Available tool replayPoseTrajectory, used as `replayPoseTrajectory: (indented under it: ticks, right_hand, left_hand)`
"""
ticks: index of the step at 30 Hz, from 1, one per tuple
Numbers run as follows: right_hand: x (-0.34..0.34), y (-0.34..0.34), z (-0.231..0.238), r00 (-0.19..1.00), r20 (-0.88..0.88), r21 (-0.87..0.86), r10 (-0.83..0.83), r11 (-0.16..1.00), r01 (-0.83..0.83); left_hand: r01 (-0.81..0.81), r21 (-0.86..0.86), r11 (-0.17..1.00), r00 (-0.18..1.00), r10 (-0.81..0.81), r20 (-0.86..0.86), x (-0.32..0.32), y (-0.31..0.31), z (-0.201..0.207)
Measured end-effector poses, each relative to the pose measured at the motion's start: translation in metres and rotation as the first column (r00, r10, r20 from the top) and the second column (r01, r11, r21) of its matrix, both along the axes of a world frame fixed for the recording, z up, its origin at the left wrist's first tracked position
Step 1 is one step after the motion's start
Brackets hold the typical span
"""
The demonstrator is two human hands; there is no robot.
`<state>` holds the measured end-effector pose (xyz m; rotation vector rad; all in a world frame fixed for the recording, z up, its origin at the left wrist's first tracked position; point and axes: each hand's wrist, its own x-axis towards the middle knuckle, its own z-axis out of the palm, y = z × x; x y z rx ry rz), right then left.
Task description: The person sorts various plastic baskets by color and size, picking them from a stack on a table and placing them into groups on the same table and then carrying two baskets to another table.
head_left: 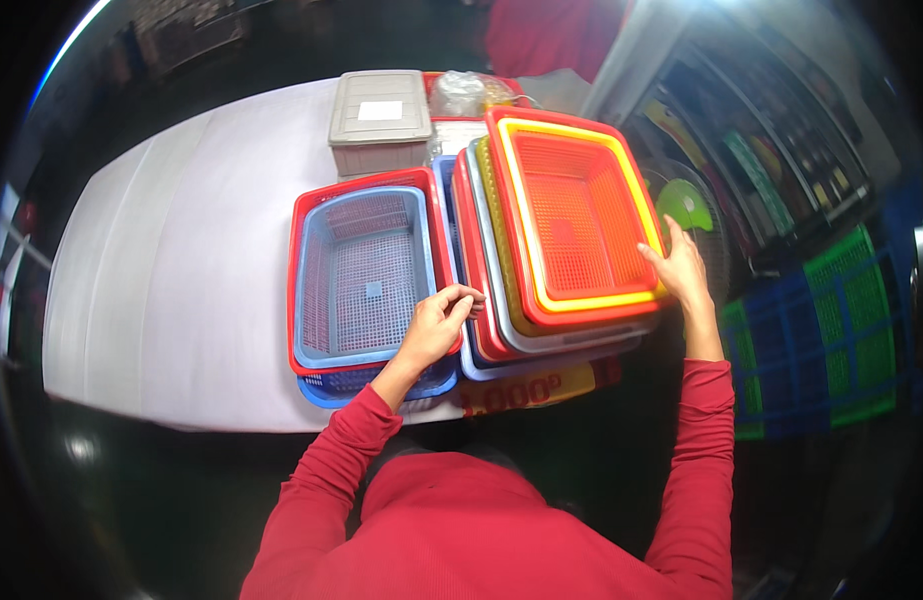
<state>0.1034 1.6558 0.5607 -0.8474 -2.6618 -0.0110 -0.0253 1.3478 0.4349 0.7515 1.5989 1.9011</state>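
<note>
A tall stack of plastic baskets stands on the table in front of me to the right, topped by a red basket (564, 225) inside a yellow-rimmed one (593, 303). Grey, olive and more red rims show below them. Left of it sits a lower stack, with a blue-grey basket (366, 275) inside a red basket (299, 240) and a blue basket (326, 388) underneath. My left hand (436, 325) is closed, fingers curled, over the gap between the stacks; I see nothing in it. At the tall stack's right edge, my right hand (681, 268) has its fingers apart, its thumb by the yellow rim.
A lidded grey box (381, 108) stands behind the lower stack, beside clear plastic wrapping (458, 95). White covering (216, 270) spreads over the table to the left. On the right are a shelf rack (771, 140), a green round object (684, 205) and green crates (851, 320).
</note>
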Motion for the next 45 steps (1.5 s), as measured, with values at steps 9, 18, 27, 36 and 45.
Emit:
replayPoseTrajectory:
  ticks: [9,18,27,36,45]
  right_hand:
    - [-0.040,0.046,-0.019,0.998,-0.026,-0.326,0.052,0.943,-0.058]
    - [-0.056,0.073,0.022,0.972,-0.208,-0.739,0.106,0.634,-0.227]
    - [-0.047,0.087,0.034,0.978,-0.172,-0.762,0.116,0.613,-0.206]
    - [-0.038,0.098,-0.055,0.912,-0.391,-0.567,0.120,0.750,-0.341]
    - [-0.038,0.085,-0.052,0.911,-0.398,-0.640,0.104,0.680,-0.357]
  left_hand:
    - [-0.260,-0.089,0.961,0.952,0.240,-0.189,-0.013,0.032,-0.003]
    - [-0.567,-0.028,0.823,0.728,0.485,-0.485,-0.029,0.084,-0.003]
    - [-0.698,-0.156,0.699,0.688,0.594,-0.416,-0.024,0.117,0.014]
    - [-0.629,-0.169,0.759,0.693,0.448,-0.565,-0.115,0.133,-0.001]
    - [-0.464,-0.451,0.763,0.828,0.192,-0.527,-0.208,0.181,-0.022]
